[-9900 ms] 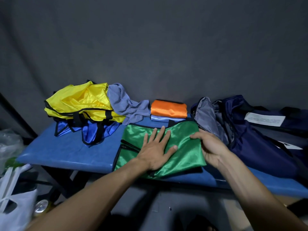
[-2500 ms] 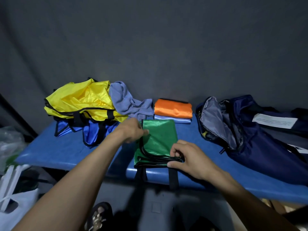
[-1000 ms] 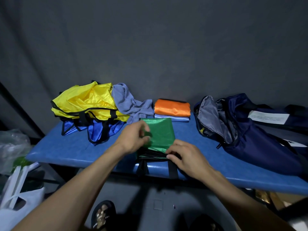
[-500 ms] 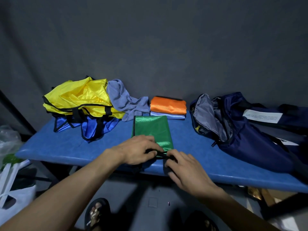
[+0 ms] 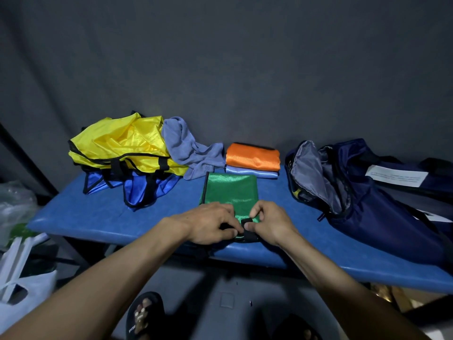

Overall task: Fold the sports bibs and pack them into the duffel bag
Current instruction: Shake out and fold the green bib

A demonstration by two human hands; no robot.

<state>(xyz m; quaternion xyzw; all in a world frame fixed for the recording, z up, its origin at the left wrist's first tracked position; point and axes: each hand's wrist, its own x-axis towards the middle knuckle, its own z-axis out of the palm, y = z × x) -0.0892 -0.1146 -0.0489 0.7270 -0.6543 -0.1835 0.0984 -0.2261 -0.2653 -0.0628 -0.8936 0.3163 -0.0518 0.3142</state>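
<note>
A green bib (image 5: 230, 191), folded into a narrow strip, lies on the blue bench (image 5: 93, 222) in front of me. My left hand (image 5: 210, 224) and my right hand (image 5: 269, 222) both pinch its near end, where black straps bunch up. Behind it a folded orange bib (image 5: 253, 157) sits on a folded light blue bib (image 5: 250, 171). Unfolded yellow bibs (image 5: 120, 143) lie heaped over blue bibs (image 5: 137, 187) at the back left. The navy duffel bag (image 5: 362, 197) lies at the right with its mouth open toward the green bib.
A grey cloth (image 5: 186, 148) lies crumpled between the yellow heap and the orange bib. A dark wall stands right behind the bench. White plastic bags (image 5: 22, 298) sit on the floor at the lower left. My sandalled feet show below the bench edge.
Both hands have slid to the near end of the green bib and gathered its black straps there. The bib went from a wide sheet to a narrow folded strip.
</note>
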